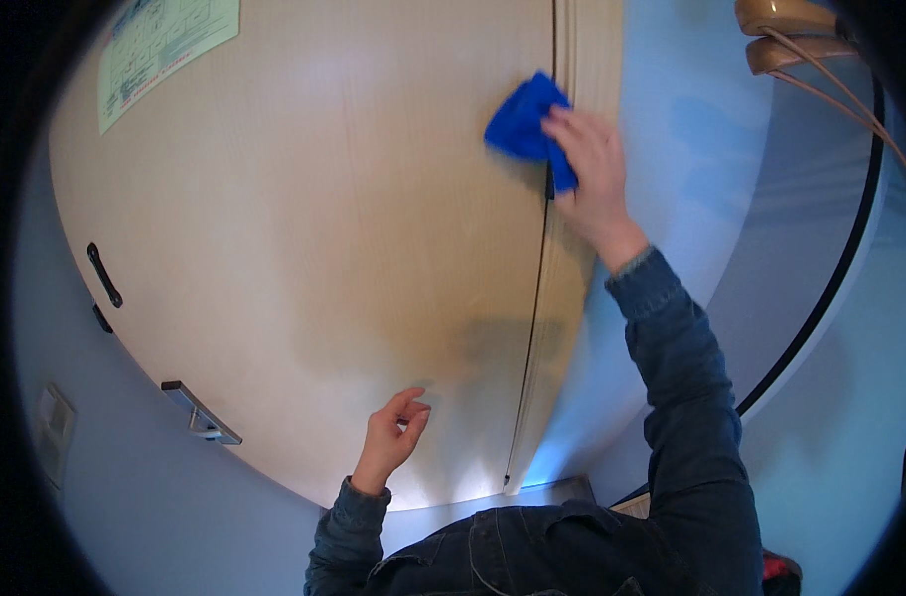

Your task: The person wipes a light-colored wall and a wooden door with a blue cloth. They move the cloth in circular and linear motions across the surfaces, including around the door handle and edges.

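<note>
A blue cloth (524,123) is gripped in my right hand (591,175) near the hinge edge of a light wood door (334,186). It lies over the seam between the door and its wooden frame (591,67), covering part of a dark hinge. Slight blur shows on this hand and the cloth. My left hand (393,432) holds nothing, its fingers loosely curled and apart, low in front of the door. Whether it touches the door I cannot tell.
Along the door's left edge are a metal lever handle (202,414) and a black pull handle (104,275). A printed sheet (166,52) is fixed at the upper left. A wall switch (55,432) is at far left. Wooden hangers (799,52) hang at upper right, beside a black-edged round mirror (814,331).
</note>
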`<state>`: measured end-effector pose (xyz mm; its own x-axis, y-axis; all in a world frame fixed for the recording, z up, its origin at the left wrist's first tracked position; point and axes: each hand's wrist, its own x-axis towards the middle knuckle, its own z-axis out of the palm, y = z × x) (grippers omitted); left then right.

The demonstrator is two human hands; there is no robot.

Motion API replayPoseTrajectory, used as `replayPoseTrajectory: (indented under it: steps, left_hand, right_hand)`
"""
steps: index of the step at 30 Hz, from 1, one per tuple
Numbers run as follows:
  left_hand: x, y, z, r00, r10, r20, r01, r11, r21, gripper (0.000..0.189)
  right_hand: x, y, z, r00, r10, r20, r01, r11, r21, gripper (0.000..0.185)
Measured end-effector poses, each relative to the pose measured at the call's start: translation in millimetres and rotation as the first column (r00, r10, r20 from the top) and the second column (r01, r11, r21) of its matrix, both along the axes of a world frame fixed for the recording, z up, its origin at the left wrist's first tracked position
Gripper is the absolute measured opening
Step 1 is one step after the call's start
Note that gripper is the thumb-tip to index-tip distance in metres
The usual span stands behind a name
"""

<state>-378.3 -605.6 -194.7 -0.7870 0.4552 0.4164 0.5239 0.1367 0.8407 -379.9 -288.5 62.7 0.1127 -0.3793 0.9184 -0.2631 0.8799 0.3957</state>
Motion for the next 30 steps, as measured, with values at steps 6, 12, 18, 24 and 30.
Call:
replayPoseTrajectory:
  steps: [6,12,18,24,30]
  left_hand:
    - [-6.7,35.6,63.6,0.78,0.027,-0.625,-0.18,0.966,-0.184,0.041]
    - [-13.2,122.5,148.0,0.5,0.026,-0.866,-0.146,0.988,-0.055,0.04]
    - [-23.5,189.9,174.7,0.334,0.041,-0.942,-0.162,0.987,-0.015,0.051]
    - [-48.8,239.0,153.2,0.26,0.143,-0.955,-0.293,0.954,0.064,0.062]
    - [-64.0,248.5,141.3,0.183,0.186,-0.965,-0.35,0.93,0.113,0.068]
  right_hand:
    - [39.4,52.5,18.0,0.984,-0.052,-0.173,0.033,0.993,-0.114,0.043]
    - [4.4,75.7,45.1,0.984,-0.146,-0.105,0.131,0.981,-0.142,0.047]
    - [21.7,161.4,33.3,0.937,-0.335,-0.096,0.29,0.903,-0.318,0.051]
    - [68.2,262.3,20.7,0.891,-0.451,-0.048,0.366,0.777,-0.513,0.044]
    - [60.9,251.8,-50.5,0.857,-0.515,-0.032,0.409,0.717,-0.565,0.043]
